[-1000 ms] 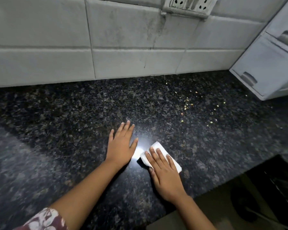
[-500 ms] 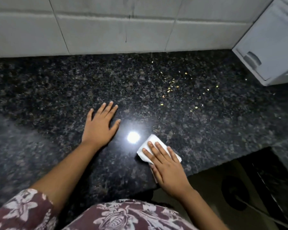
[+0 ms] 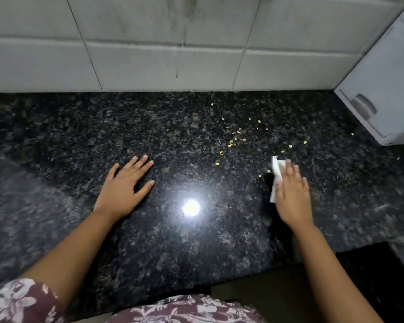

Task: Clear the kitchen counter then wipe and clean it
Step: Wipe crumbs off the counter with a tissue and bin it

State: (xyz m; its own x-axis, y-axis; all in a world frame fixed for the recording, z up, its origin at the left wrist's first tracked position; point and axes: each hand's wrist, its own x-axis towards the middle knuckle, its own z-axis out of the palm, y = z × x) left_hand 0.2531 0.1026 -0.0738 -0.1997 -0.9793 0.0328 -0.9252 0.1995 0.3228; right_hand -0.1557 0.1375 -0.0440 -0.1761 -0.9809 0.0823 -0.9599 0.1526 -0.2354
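The folded white wipe [image 3: 276, 173] lay on the black granite counter [image 3: 173, 127], pinned under the flat, straight fingers of the blurred right hand [image 3: 292, 194], just short of the scattered yellow grains [image 3: 233, 142]. It looked light, soft and likely to bunch, so pressing down across its middle seemed best. The left hand [image 3: 124, 185] rested spread and flat on the stone, holding nothing.
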